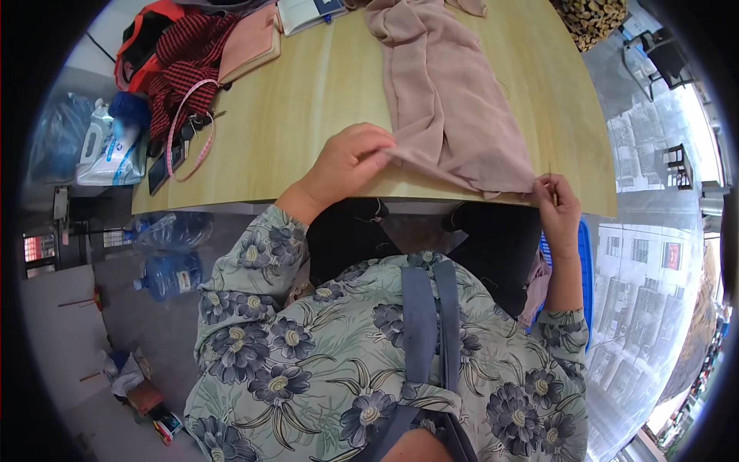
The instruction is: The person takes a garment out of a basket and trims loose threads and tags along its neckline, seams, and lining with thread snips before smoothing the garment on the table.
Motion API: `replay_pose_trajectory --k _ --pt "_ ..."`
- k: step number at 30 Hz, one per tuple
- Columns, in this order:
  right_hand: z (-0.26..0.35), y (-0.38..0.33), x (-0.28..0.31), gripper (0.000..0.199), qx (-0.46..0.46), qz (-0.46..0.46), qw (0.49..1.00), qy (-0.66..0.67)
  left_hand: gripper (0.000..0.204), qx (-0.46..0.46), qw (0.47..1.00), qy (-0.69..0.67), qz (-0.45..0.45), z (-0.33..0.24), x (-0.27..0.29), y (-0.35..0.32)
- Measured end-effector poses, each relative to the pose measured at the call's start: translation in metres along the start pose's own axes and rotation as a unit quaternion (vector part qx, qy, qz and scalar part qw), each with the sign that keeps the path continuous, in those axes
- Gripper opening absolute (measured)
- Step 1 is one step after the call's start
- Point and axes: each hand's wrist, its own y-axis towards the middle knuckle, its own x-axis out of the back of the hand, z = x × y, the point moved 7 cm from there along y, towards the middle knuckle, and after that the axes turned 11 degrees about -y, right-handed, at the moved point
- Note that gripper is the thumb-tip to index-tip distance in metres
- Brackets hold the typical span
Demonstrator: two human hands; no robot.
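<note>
A long dusty-pink cloth (443, 92) lies across the pale wooden table (308, 100), running from the far edge to the near edge. My left hand (350, 162) pinches the cloth's near left corner on the tabletop. My right hand (556, 204) grips the near right corner at the table's front edge, and a thin needle-like item seems to stick up from its fingers. The hem is stretched between both hands.
A red checked fabric (185, 58), a pink tape measure (192, 123), a pink folded piece (250, 42) and a dark phone (165, 165) sit at the table's left. Water bottles (173, 273) stand on the floor to the left. A blue crate (585, 262) is beside my right arm.
</note>
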Motion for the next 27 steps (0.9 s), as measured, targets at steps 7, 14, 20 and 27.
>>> replay_pose_trajectory --k 7,14,20,27 --pt "0.029 0.016 0.028 0.008 0.0 -0.041 0.999 -0.013 0.017 0.216 0.921 -0.322 -0.044 0.022 0.005 -0.004" --pt "0.035 -0.001 -0.007 0.016 0.104 0.091 0.968 -0.208 0.017 0.296 0.811 -0.489 -0.129 0.031 0.013 -0.029" --pt "0.033 0.007 0.014 0.009 0.022 0.067 0.996 -0.058 0.017 0.265 0.756 -0.572 -0.175 0.033 0.03 -0.045" --pt "0.065 0.026 0.021 0.012 0.051 0.031 0.995 -0.08 0.019 0.269 0.752 -0.555 -0.233 0.035 0.034 -0.039"
